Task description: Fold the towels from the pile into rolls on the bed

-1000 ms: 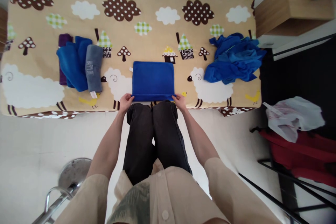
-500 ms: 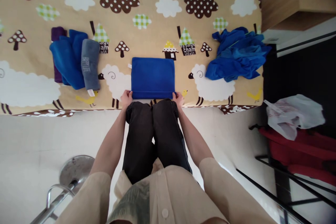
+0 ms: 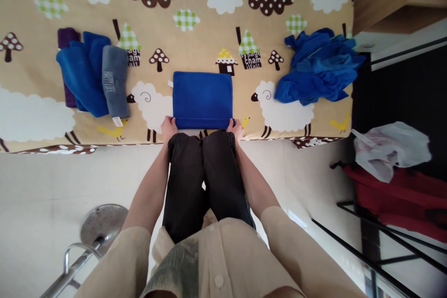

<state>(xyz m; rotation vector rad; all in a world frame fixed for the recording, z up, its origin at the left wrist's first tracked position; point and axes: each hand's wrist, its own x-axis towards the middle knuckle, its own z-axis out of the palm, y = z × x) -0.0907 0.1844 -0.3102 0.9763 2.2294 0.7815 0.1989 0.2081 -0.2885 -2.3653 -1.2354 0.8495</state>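
A folded blue cloth lies flat on the patterned bed cover, just beyond my knees. My left hand pinches its near left corner, fingers closed on the edge. At the near right corner my right hand grips the cloth the same way. Both forearms run along either side of my dark trousers.
Rolled cloths, blue, grey and purple, lie at the left of the bed. A heap of loose blue cloths sits at the right. A stool stands at lower left; a white bag on a red seat and a wooden cabinet are at right.
Both hands have drawn slightly inward and stay on the near corners of the blue cloth. The view has shifted a little, so the bed sits lower in the frame.
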